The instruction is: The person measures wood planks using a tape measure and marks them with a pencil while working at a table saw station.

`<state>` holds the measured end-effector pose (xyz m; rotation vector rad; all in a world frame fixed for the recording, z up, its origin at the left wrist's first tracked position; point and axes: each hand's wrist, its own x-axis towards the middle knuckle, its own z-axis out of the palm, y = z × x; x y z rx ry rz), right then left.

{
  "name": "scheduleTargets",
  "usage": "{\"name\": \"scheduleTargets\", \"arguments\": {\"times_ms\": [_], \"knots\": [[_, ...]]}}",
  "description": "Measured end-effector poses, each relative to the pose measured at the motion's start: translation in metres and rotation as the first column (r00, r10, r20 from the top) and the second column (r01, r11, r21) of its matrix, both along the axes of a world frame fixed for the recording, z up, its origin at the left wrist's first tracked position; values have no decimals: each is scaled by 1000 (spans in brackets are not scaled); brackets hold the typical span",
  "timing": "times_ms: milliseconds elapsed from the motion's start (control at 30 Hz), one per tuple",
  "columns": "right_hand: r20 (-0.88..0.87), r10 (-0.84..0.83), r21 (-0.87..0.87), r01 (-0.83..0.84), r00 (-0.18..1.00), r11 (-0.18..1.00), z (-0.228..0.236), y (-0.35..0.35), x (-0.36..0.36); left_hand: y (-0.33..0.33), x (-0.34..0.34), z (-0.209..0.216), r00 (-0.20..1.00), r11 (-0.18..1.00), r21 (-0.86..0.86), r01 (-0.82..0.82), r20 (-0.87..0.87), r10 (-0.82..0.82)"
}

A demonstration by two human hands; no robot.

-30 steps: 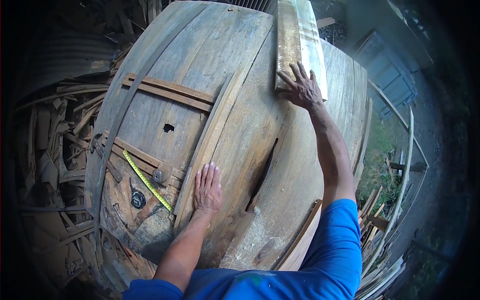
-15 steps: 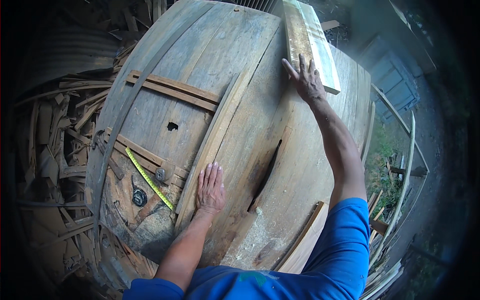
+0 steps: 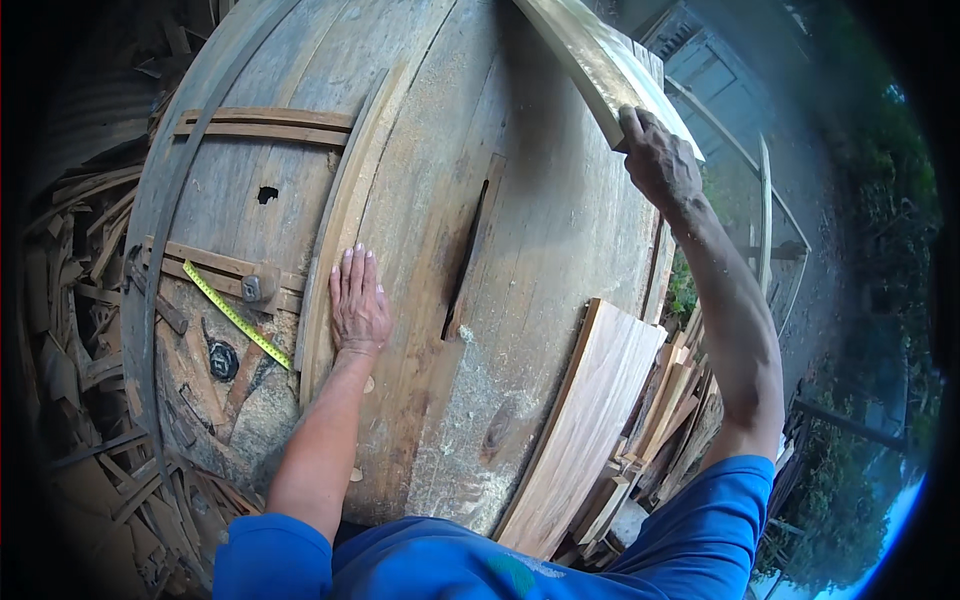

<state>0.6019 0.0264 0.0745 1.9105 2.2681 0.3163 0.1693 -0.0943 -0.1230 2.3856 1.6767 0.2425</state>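
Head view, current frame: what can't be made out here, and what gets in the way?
All in the head view:
Thick board: far end cut off by the top edge.
Right hand: palm hidden by its own back.
Left hand: palm hidden by its own back.
Slot: inside lost in darkness.
Yellow tape strip: markings too small to read.
Round black object: too small and dark to identify.
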Motion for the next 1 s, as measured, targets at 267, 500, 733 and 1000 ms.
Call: {"name": "scheduleTargets", "arguments": {"times_ms": [267,500,733,1000], "knots": [[134,-37,-43,43,990,998,84,-365,-108,0,2,-18,999,986,168,-4,47,-3],[-175,-133,-258,85,975,962,73,-622,-245,-140,-18,20,754,981,185,-64,652,-74],[-300,-228,-223,164,926,961,56,-821,-344,-398,57,98,567,803,-532,267,761,315],[-354,-264,-385,117,897,916,6,-997,-429,-382,-10,122,741,978,91,187,641,-202]]}}
